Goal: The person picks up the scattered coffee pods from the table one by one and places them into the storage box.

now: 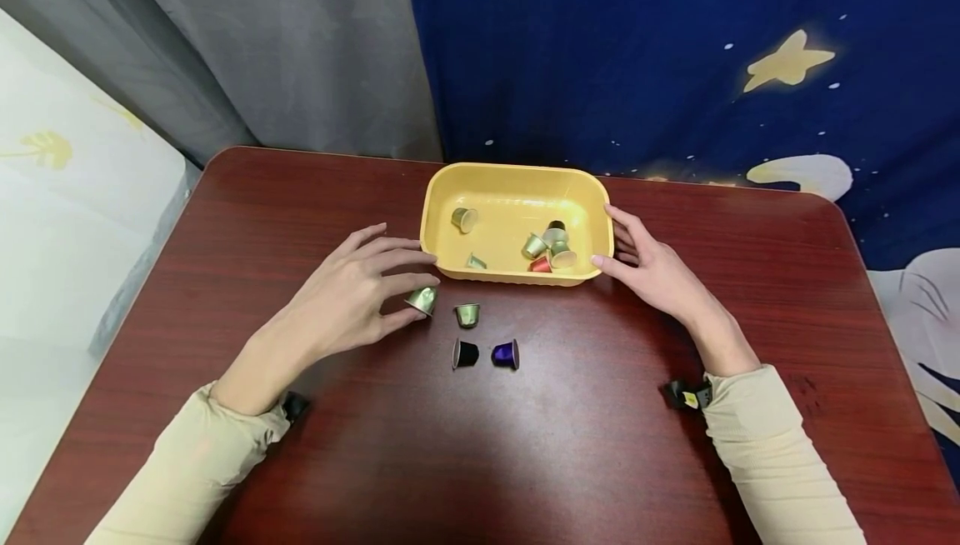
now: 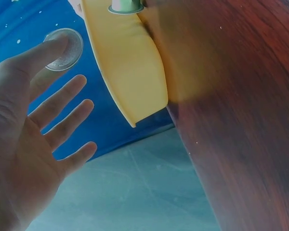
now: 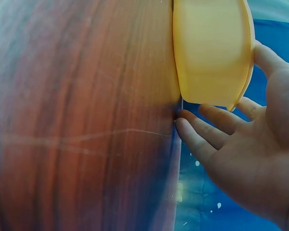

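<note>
My left hand (image 1: 348,295) pinches a green coffee capsule (image 1: 424,300) between thumb and forefinger, just off the front left corner of a yellow plastic bin (image 1: 517,277). In the left wrist view the capsule's round foil lid (image 2: 71,54) faces the camera, and the other fingers are spread. My right hand (image 1: 660,274) is at the bin's right end, thumb at the front corner and forefinger by the rim, fingers fairly straight. On the table lie another green capsule (image 1: 467,316), a black capsule (image 1: 466,353) and a purple capsule (image 1: 506,354).
Inside the bin are several capsules, among them a gold-green capsule (image 1: 463,219) at left and a red capsule (image 1: 540,265) in the right-hand cluster. The bin stands near the back edge of the dark red wooden table (image 1: 480,453), before a blue curtain (image 1: 600,53).
</note>
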`<state>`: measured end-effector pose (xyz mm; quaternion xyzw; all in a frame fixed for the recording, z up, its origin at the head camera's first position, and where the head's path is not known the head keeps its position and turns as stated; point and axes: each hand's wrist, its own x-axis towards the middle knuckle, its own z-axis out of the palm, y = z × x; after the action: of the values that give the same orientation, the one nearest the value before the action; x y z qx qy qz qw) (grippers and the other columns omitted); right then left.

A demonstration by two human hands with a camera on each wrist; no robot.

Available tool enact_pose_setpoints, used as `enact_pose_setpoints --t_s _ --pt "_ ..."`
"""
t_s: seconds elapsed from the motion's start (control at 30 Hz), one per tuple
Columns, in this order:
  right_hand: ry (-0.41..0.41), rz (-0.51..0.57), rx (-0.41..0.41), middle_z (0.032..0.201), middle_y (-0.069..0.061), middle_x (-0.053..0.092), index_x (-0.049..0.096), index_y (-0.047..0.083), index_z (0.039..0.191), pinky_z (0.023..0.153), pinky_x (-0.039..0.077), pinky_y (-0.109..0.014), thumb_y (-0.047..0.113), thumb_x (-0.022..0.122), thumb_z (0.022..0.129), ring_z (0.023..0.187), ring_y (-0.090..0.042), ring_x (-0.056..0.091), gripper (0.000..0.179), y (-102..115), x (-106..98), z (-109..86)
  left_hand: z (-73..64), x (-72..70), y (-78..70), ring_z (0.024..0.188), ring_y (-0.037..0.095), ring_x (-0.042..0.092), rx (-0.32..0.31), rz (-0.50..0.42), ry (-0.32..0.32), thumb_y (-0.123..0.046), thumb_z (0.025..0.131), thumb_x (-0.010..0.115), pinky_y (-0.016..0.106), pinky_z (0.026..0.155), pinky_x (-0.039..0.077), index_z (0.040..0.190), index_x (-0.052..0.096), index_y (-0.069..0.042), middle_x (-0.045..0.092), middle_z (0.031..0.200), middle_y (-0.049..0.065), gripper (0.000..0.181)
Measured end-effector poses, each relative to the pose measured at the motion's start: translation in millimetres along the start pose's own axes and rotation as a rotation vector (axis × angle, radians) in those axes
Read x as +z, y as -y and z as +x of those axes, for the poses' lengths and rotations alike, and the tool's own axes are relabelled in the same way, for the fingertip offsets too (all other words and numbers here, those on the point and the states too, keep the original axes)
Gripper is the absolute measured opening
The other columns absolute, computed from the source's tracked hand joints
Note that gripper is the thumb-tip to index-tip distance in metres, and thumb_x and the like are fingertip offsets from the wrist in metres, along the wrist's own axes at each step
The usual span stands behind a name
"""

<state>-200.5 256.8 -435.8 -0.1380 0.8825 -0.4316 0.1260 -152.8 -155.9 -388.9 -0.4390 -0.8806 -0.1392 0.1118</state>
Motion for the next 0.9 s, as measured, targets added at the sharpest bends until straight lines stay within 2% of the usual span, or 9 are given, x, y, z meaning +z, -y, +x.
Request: enact_pose_setpoints --t_s 0.4,0.63,0.9 --pt "0.005 0.006 0.007 0.154 -0.013 0.039 0.023 0.026 0.158 0.108 0.039 -0.049 0.034 0.066 0.096 0.137 -0.030 0.045 0.076 -2 -3 0.5 13.9 1.6 4.4 0.120 0.025 0.056 -0.002 0.009 -0.036 -0.035 0.083 0.079 0.052 0.114 0.027 0.115 0.075 -0.017 0.067 0.123 0.004 0.036" --pt "0.013 0.013 -0.004 0.155 -0.012 0.039 0.022 0.024 0.158 0.108 0.040 -0.048 0.034 0.066 0.097 0.136 -0.029 0.045 0.076 1 -3 4.3 19.3 -4.5 13.1 0.117 0.025 0.058 -0.034 -0.013 -0.091 -0.036 0.082 0.079 0.052 0.111 0.030 0.112 0.075 -0.015 0.069 0.120 0.004 0.037" --pt "0.018 0.024 0.022 0.156 -0.012 0.036 0.021 0.026 0.158 0.109 0.037 -0.050 0.037 0.065 0.097 0.138 -0.030 0.043 0.077 -1 -1 0.3 25.0 -4.1 18.2 0.116 0.024 0.058 -0.047 -0.018 -0.095 -0.036 0.082 0.079 0.052 0.110 0.031 0.110 0.076 -0.014 0.070 0.118 0.004 0.036"
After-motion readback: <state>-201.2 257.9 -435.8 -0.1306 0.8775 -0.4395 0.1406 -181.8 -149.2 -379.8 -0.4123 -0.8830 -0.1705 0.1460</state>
